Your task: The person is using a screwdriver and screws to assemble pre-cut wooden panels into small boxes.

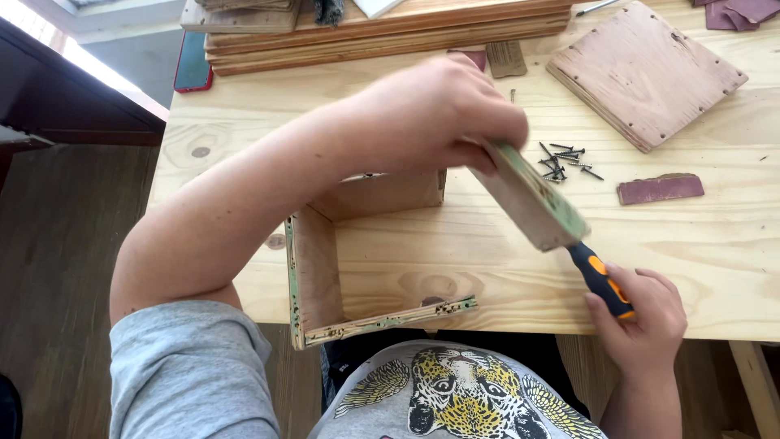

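An open wooden box frame [313, 280] with green-flecked edges stands on the pale wooden table [487, 260] near its front edge. My left hand [439, 110] grips the top of a loose wooden side panel [532, 199], which is tilted at the frame's right. My right hand [642, 317] holds a screwdriver with a blue and orange handle [601, 280]; its shaft is hidden behind the panel's lower end.
A heap of dark screws [563, 161] lies right of my left hand. A square plywood board [646, 73] sits at the back right, strips of reddish sandpaper [660, 189] beside it. Stacked planks [382, 32] and a red-cased phone [193, 65] lie at the back.
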